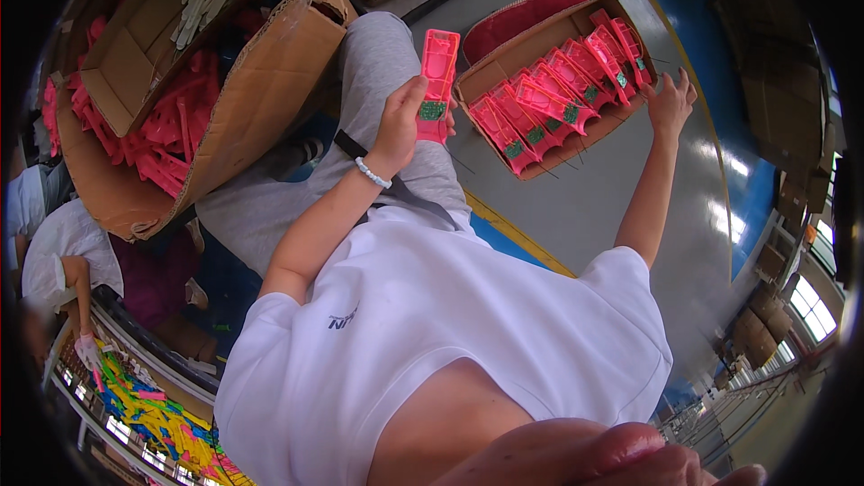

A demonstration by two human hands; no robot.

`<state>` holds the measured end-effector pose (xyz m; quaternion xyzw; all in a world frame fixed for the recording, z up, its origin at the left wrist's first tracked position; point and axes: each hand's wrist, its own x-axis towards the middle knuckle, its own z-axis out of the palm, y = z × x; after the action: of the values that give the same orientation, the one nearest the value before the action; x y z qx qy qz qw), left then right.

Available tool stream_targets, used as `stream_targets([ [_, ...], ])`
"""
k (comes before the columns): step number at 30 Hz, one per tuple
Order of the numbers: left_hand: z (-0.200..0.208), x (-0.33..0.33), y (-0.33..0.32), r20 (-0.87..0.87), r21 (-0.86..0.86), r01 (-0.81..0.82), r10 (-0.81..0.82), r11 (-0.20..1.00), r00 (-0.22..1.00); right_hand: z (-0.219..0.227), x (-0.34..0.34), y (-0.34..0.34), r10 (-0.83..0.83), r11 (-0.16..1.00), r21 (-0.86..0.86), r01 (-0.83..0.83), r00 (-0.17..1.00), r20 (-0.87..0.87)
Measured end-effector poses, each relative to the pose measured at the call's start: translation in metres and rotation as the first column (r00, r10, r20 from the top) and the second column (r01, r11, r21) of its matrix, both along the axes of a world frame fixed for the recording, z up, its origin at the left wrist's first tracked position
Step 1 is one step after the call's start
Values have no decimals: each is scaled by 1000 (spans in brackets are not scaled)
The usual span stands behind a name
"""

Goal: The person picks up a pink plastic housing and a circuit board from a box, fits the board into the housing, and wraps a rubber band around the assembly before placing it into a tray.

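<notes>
Pink casing (438, 81) gripped in left hand (402, 123) | right hand (670, 105) on cardboard tray (490, 78)

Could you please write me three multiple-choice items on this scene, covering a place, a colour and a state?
1. Where does the right hand rest?
A. on the shallow cardboard tray's edge
B. on the lap
C. inside the big carton

2. What colour is the plastic piece in the left hand?
A. yellow
B. pink
C. black

3. How is that piece held?
A. lying flat on the floor
B. gripped, raised above the lap
C. tucked under an arm

Answers: 1 A, fingers spread at the tray's far end; 2 B, bright pink with a small green board; 3 B, fingers wrap its lower end.
</notes>
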<state>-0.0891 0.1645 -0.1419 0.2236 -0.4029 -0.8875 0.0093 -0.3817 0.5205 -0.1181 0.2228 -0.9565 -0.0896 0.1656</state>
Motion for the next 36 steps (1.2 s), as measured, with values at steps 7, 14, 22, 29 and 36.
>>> stream_targets([
  [7,25,-61,44,-249,167,89,-46,982,967,47,157,-144,503,407,-834,372,671,545],
  [14,8,-69,65,-258,-15,75,-76,997,963,41,170,-159,446,651,-759,-29,823,352],
  [22,19,-16,1,-180,-250,182,-231,951,956,-13,-2,-41,186,939,-327,-103,955,231],
  [29,124,117,-126,-388,-464,165,-367,870,846,-67,-89,37,29,981,149,-121,862,506],
  [36,92,159,-336,166,-947,96,-210,-306,964,-30,-100,-18,3,944,304,-127,926,378],
])
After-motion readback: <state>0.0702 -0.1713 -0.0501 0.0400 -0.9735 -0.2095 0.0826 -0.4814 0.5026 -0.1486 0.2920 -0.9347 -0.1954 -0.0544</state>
